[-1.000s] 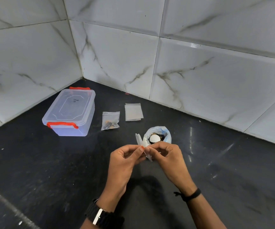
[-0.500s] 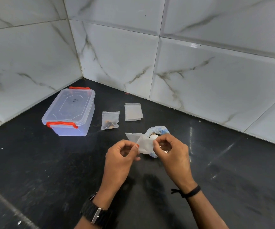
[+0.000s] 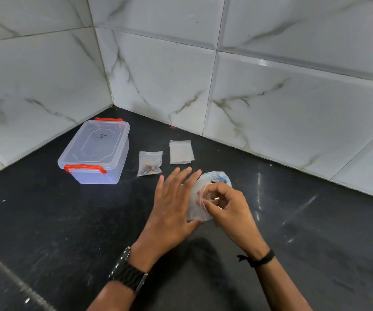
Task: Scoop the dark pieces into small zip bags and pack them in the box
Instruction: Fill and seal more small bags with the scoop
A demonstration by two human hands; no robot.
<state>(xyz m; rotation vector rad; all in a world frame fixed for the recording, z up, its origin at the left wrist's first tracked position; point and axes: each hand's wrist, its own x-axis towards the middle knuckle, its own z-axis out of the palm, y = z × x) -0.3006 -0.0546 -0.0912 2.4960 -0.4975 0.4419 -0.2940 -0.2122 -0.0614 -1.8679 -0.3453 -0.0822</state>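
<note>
The right hand [image 3: 228, 205] pinches the top edge of a small empty zip bag [image 3: 196, 206], while the left hand [image 3: 172, 207] lies against it with fingers [image 3: 182, 178] straight and spread. Just behind sits the open pouch of dark pieces [image 3: 218, 177]. Farther back on the black tabletop [image 3: 46, 221] lie a filled bag [image 3: 149, 163], spare bags [image 3: 181, 151] and the closed box [image 3: 95, 151].

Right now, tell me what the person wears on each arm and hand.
The left hand and right hand are bare, both forearms unsleeved. The left wrist carries a black watch with a wide band and a silver metal edge. The right wrist carries a thin black band with a small knot.
</note>
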